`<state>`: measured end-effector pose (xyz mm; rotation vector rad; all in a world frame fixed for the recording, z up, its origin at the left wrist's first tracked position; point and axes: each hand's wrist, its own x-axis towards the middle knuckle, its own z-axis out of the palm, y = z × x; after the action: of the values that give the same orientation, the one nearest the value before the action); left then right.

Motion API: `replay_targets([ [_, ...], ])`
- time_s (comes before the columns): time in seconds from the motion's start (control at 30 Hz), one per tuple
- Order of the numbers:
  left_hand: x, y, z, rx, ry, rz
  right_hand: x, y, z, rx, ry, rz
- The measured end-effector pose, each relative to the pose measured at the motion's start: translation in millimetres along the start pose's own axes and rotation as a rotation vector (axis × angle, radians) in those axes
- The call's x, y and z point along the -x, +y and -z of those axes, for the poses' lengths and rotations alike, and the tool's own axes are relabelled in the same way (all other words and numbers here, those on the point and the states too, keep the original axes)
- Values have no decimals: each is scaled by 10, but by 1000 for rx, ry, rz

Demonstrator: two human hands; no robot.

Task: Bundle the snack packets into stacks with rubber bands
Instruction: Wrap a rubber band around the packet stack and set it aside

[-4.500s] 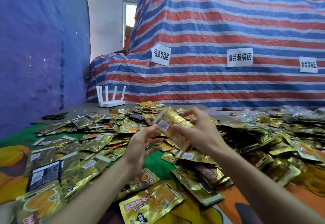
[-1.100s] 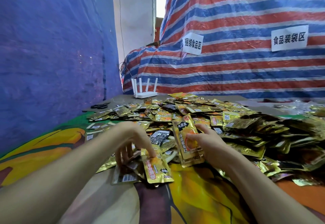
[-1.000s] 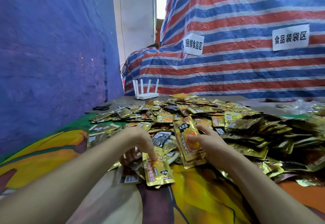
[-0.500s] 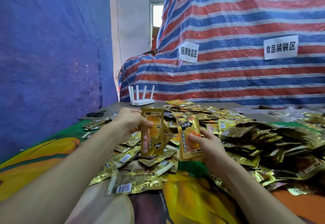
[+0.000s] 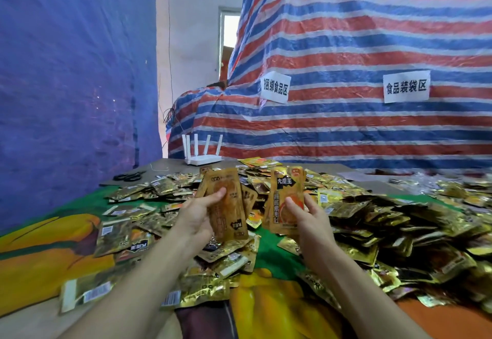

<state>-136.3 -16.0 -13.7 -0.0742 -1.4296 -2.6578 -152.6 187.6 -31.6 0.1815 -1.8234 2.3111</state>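
While gripped upright in left hand (image 5: pixel 197 217) and right hand (image 5: pixel 312 218) fingers, glossy gold packets (image 5: pixel 287 189).

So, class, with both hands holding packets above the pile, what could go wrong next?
The left hand pinches its packets fanned, not squared; one may slip into the pile. Their front logo sits low, while the right hand's stack shows it high, so the bundle may mix orientations.

Glossy gold foil snack packets (image 5: pixel 372 221), woven plastic striped tarp (image 5: pixel 346 45), white paper signs (image 5: pixel 406 87), smooth plastic router (image 5: pixel 203 158)
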Motion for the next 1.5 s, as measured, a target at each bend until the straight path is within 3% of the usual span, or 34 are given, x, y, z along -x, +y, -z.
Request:
replay_targets([
  [0.17,9,-30,-214,-142,-57,-115,-37,13,-26,44,-22,-62],
  [0.33,49,-330,-422,-244,10,-213,-35,31,-26,90,-69,-61],
  [0.53,63,-633,-459,-597,44,-322,70,42,-89,136,-87,-31],
  [0.7,117,-760,-512,-623,-45,-341,178,119,-201,12,-124,45],
  [0.9,187,-743,-478,-487,-180,-128,169,156,-200,71,-44,49],
  [1.0,196,-759,-421,-612,-170,-164,186,89,-184,56,-63,-5],
  [1.23,232,-802,-392,-694,-299,-235,213,45,-198,58,30,131],
  [1.4,198,-776,-382,-672,-252,-281,185,2,-185,24,93,30],
  [1.5,217,-730,-400,-637,-301,-266,209,-16,-179,-14,48,-3],
])
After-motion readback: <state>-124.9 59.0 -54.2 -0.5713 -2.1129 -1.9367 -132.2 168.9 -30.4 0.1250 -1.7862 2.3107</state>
